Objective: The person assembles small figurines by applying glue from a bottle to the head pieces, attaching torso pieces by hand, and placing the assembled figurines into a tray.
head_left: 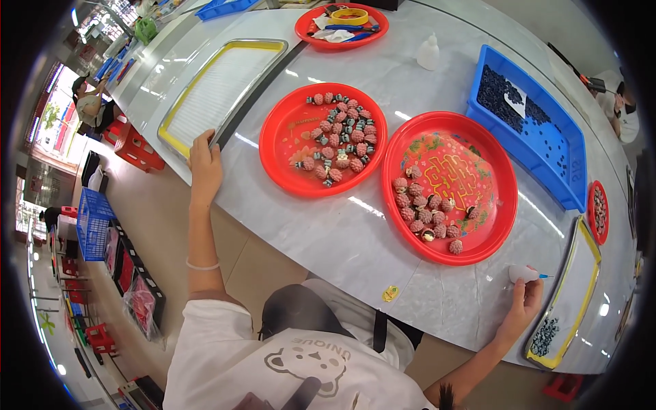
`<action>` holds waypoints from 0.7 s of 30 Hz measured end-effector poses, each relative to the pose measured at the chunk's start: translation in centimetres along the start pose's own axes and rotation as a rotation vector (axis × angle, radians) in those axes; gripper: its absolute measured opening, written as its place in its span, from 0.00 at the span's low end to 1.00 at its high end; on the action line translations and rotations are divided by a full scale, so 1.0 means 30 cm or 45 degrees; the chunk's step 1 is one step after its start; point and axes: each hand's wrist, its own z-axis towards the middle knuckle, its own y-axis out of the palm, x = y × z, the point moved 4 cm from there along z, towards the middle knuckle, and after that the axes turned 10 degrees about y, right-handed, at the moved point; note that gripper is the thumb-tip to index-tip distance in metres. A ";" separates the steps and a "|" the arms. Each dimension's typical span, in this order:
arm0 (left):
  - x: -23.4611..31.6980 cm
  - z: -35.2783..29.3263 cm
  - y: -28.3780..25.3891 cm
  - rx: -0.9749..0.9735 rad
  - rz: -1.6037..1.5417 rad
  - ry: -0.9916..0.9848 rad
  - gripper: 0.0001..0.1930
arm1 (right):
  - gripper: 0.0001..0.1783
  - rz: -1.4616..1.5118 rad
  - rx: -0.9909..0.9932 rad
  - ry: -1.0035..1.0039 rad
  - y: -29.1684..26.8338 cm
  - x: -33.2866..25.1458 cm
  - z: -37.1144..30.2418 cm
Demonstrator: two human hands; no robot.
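Observation:
At the left, my left hand (pixel 205 167) grips the near corner of a metal-rimmed tray (pixel 256 46) with a yellow inner border and a white ribbed bottom. My right hand (pixel 525 304), low on the right, pinches a small white squeeze bottle (pixel 523 273) whose blue tip points right. Between my hands stand two red round plates. The left plate (pixel 277 157) carries many pink ridged balls (pixel 357 135) with dark striped pieces on them. On the right plate (pixel 495 225), pink balls (pixel 425 216) gather at the left side, some showing a pale or dark spot.
A blue bin (pixel 570 181) of small dark pieces is at the right. Beside my right hand lies another yellow-bordered tray (pixel 581 280) with striped pieces. Farther back are a white bottle (pixel 428 53) and a red plate of tools (pixel 328 44). A yellow sticker (pixel 390 293) lies near the front edge.

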 end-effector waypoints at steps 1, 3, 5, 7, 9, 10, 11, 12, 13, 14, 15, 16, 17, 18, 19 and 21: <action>0.024 -0.011 -0.005 -0.007 -0.009 0.012 0.19 | 0.14 -0.004 -0.009 0.011 -0.002 0.000 0.001; 0.076 -0.034 -0.007 -0.029 -0.032 0.016 0.19 | 0.14 -0.019 0.003 0.034 -0.001 0.000 0.004; 0.112 -0.068 -0.018 -0.026 -0.036 0.018 0.18 | 0.14 0.021 -0.048 0.010 0.004 0.011 0.014; 0.145 -0.087 -0.018 -0.024 -0.044 0.024 0.18 | 0.14 -0.002 -0.025 0.030 0.015 -0.005 0.004; 0.177 -0.095 -0.012 -0.035 -0.037 0.007 0.18 | 0.13 -0.021 0.000 0.050 0.015 -0.013 0.008; 0.196 -0.102 -0.008 -0.049 -0.044 0.015 0.18 | 0.13 0.001 -0.002 0.031 0.015 -0.011 0.009; 0.220 -0.109 -0.007 -0.032 -0.001 0.034 0.18 | 0.12 0.024 -0.004 0.012 0.015 -0.010 0.009; 0.239 -0.115 -0.009 -0.013 0.042 0.054 0.18 | 0.12 0.017 0.007 0.024 0.014 -0.011 0.007; 0.256 -0.122 -0.008 -0.026 0.036 0.060 0.18 | 0.12 -0.002 0.005 0.021 0.014 -0.015 0.007; 0.269 -0.127 -0.007 -0.045 0.047 0.050 0.18 | 0.12 -0.020 0.003 0.019 0.015 -0.017 0.007; 0.279 -0.130 -0.003 -0.063 0.059 0.040 0.18 | 0.12 -0.027 0.011 0.030 0.017 -0.017 0.008; 0.285 -0.134 -0.002 -0.077 0.056 0.045 0.18 | 0.12 -0.001 0.013 0.030 0.019 -0.018 0.005; 0.293 -0.137 -0.003 -0.072 0.056 0.077 0.18 | 0.12 0.024 0.015 0.030 0.018 -0.019 0.003; 0.301 -0.140 -0.006 -0.066 0.057 0.109 0.18 | 0.12 0.019 0.020 0.041 0.015 -0.017 0.002; 0.307 -0.139 -0.007 -0.075 0.055 0.110 0.18 | 0.13 -0.007 -0.001 0.046 0.015 -0.016 0.005; 0.319 -0.133 -0.017 -0.047 0.223 0.109 0.16 | 0.14 -0.037 -0.020 0.057 0.008 -0.011 0.003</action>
